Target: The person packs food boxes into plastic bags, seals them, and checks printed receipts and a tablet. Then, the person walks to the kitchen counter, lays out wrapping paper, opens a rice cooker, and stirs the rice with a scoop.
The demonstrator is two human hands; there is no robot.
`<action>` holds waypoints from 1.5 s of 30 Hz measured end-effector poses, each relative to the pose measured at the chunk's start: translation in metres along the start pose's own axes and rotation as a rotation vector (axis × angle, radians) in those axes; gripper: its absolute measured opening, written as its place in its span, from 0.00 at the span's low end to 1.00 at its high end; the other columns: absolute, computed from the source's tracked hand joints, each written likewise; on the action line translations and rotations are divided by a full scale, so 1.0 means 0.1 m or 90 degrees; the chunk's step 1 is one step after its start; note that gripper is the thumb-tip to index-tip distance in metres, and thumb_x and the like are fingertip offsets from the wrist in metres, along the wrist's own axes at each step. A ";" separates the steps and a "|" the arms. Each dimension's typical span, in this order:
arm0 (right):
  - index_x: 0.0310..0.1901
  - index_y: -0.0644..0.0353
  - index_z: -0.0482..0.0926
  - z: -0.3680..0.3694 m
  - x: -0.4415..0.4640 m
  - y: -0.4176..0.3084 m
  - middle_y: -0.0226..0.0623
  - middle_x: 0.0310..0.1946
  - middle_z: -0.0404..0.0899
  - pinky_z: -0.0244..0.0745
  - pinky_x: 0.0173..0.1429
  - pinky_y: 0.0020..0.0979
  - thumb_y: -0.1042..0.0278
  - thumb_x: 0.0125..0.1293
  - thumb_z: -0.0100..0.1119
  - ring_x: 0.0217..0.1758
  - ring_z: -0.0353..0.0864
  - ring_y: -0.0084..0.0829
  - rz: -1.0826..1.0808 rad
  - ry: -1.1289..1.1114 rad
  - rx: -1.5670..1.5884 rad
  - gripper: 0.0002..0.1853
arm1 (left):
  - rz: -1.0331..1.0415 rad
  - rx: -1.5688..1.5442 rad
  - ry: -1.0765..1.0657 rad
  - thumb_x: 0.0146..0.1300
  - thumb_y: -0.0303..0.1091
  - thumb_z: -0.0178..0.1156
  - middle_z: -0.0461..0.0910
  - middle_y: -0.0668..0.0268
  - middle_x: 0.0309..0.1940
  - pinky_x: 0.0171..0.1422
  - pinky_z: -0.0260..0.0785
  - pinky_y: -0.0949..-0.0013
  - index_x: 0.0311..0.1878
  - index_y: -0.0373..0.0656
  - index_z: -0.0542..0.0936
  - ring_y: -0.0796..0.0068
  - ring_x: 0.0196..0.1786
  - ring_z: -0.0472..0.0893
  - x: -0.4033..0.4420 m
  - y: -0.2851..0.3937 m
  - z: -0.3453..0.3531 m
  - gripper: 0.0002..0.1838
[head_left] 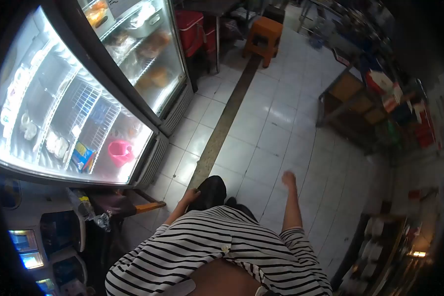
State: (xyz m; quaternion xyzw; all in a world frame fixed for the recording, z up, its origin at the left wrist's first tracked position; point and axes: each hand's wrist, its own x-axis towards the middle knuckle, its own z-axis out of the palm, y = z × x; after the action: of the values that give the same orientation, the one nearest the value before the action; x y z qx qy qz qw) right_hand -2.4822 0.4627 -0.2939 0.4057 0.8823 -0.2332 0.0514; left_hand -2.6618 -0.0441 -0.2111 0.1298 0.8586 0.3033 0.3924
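While the right hand (289,180) hangs curled, apparently empty, the left hand (191,197) meets dark cloth (212,193), perhaps a trouser knee, by the near end of the floor strip (219,135), probably soft, light and easiest pinched at a fold; whether it grips, I cannot tell.

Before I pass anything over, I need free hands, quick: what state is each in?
Left hand: beside a black shape; whether it grips cannot be told.
Right hand: closed, nothing visible in it.

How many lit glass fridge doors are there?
2: the nearer door at left, with a pink container behind it, and the farther door just beyond. Others could be hidden.
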 end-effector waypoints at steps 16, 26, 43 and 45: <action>0.35 0.60 0.72 -0.66 3.15 -1.06 0.36 0.24 0.75 0.71 0.29 0.36 0.60 0.61 0.47 0.24 0.74 0.33 0.198 -0.544 0.175 0.11 | 0.205 -0.608 0.341 0.58 0.40 0.55 0.70 0.70 0.18 0.23 0.63 0.75 0.33 0.40 0.76 0.80 0.19 0.69 5.00 3.68 -4.12 0.12; 0.32 0.62 0.71 -1.35 7.13 -2.23 0.35 0.23 0.75 0.70 0.27 0.33 0.60 0.61 0.48 0.25 0.75 0.29 0.086 -0.426 0.086 0.12 | 0.220 0.313 0.697 0.50 0.34 0.56 0.67 0.56 0.46 0.55 0.60 0.53 0.46 0.42 0.70 0.54 0.51 0.67 6.94 5.01 -5.67 0.18; 0.39 0.56 0.72 -1.74 10.20 -4.75 0.34 0.24 0.77 0.67 0.20 0.26 0.65 0.59 0.50 0.21 0.75 0.25 -0.024 -0.680 0.091 0.08 | 0.240 0.514 0.391 0.35 0.53 0.63 0.67 0.59 0.47 0.60 0.47 0.48 0.45 0.41 0.72 0.62 0.56 0.64 7.91 5.42 -6.94 0.34; 0.39 0.54 0.73 -1.77 10.25 -4.55 0.33 0.23 0.77 0.67 0.18 0.26 0.64 0.58 0.51 0.18 0.75 0.25 -0.013 -0.682 -0.023 0.08 | 0.205 0.497 0.353 0.36 0.51 0.63 0.67 0.60 0.47 0.60 0.48 0.49 0.42 0.42 0.72 0.62 0.55 0.65 7.82 5.60 -7.07 0.30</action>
State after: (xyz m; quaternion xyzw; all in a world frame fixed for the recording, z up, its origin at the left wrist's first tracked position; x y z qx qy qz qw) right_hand -3.4834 0.9959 -0.2558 0.2203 0.7404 -0.3932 0.4988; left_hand -3.7172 0.4583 0.0315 0.3121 0.9490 0.0397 0.0199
